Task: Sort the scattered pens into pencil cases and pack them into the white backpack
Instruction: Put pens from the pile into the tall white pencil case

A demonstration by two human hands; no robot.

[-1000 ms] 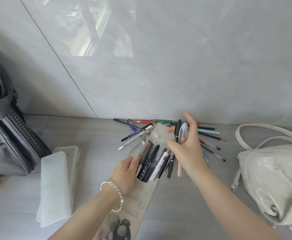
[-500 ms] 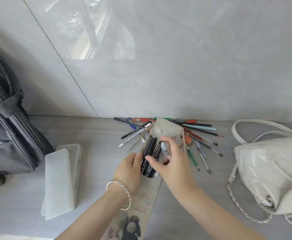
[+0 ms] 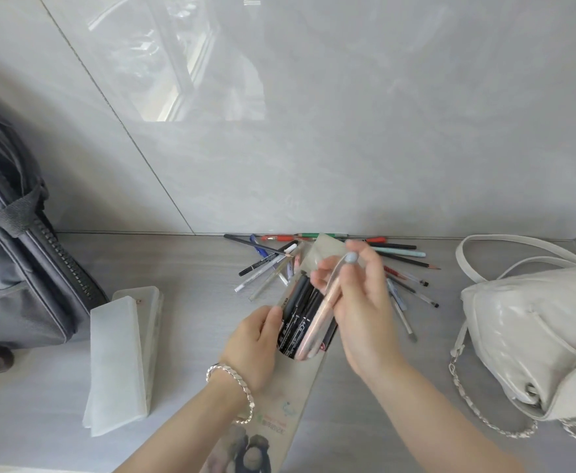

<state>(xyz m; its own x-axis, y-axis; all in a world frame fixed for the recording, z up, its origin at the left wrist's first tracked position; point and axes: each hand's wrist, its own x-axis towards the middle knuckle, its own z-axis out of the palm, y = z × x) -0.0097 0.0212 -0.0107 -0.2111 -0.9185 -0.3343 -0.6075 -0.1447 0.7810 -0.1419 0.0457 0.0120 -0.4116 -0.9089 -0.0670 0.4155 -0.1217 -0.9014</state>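
Forcing in the pink pen (image 3: 317, 324), pinched by the right grip (image 3: 361, 312), may spill packed markers (image 3: 295, 314) (or tug the pencil case (image 3: 300, 387) from the left grip (image 3: 255, 339) holding it).

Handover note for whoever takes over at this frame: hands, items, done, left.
Left hand: holds the printed pencil case by its open mouth.
Right hand: grip on the pink pen, tip going into that case.
Done: several black markers sit in the case.
Left: loose pens lie by the wall. The frosted case lies flat to the left. The white backpack is on the right, and no case is in it that I can see.
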